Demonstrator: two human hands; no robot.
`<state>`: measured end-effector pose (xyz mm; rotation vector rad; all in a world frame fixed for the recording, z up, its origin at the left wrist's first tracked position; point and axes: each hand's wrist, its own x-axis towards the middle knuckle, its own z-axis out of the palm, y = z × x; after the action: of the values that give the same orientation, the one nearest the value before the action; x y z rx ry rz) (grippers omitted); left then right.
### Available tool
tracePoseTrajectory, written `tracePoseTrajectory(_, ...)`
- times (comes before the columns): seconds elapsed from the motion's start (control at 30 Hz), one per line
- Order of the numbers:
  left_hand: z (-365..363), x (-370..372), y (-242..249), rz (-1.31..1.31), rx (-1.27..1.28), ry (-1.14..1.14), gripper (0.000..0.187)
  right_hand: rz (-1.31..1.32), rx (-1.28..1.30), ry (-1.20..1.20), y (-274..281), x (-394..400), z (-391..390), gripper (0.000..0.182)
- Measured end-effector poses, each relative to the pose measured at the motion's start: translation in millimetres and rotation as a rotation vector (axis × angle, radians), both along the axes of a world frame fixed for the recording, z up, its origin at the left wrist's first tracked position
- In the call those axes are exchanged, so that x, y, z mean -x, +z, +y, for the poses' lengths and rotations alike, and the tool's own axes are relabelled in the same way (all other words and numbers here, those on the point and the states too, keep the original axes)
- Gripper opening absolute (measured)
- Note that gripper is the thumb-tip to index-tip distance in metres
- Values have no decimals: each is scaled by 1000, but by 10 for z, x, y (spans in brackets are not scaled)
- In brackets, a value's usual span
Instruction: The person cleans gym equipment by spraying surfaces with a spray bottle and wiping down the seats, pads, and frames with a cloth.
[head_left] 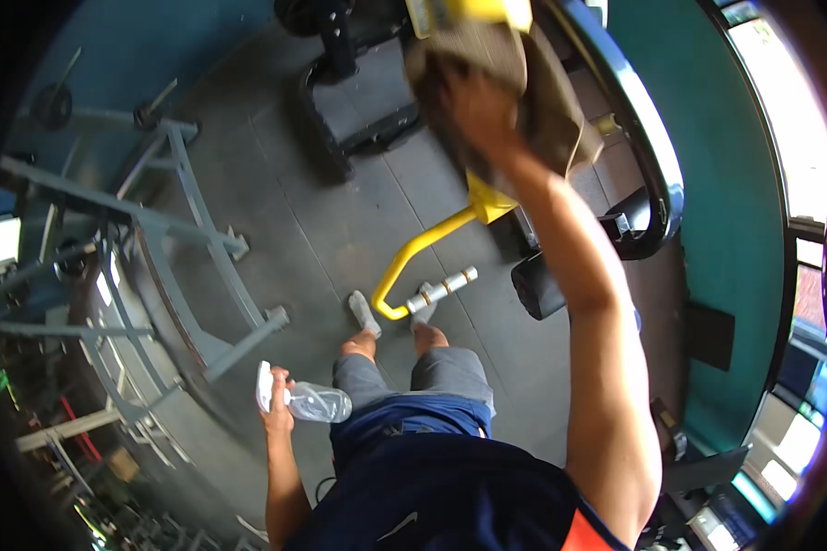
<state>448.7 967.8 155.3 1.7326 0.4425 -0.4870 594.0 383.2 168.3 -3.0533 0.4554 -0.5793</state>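
Observation:
My left hand [278, 397] is closed around the neck of a clear spray bottle [320, 403] with a white trigger head, held low at my left side. Stretched far forward, my right hand [483, 108] is on a brown cloth [553, 119] and slightly blurred. Its fingertips are partly lost in the folds. The cloth drapes over the upper part of a yellow exercise machine [492, 202]. From that machine a bent yellow bar [412, 255] with a white grip [443, 289] reaches down towards my feet.
A grey metal rack [193, 220] stands on the left. A black padded seat [351, 101] is ahead, and a curved dark frame [648, 119] rises right of the cloth. A black roller pad [538, 286] sits beneath my right forearm. Windows line the far right wall.

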Motion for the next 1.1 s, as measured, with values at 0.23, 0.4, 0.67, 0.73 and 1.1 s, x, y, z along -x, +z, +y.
tracePoseTrajectory(0.23, 418, 215, -189, 42, 94, -1, 21, -356, -160, -757, -608, 430, 472, 135)
tracePoseTrajectory(0.4, 936, 293, -395, 89, 101, 31, 21, -475, -919, -1217, -1385, 854, 1265, 110)
tracePoseTrajectory(0.67, 1645, 23, -535, 150, 62, -137, 28, -433, -903, -472, -1833, 1128, 2125, 38)
tracePoseTrajectory(0.73, 1777, -37, -625, 153, 83, -138, 28, -663, -1751, -691, -1385, 1103, 1790, 14)
tracePoseTrajectory(1.1, 1695, 15, -805, 182, -91, -383, 24, 16, -644, -144, -3488, 2600, 3786, 63)
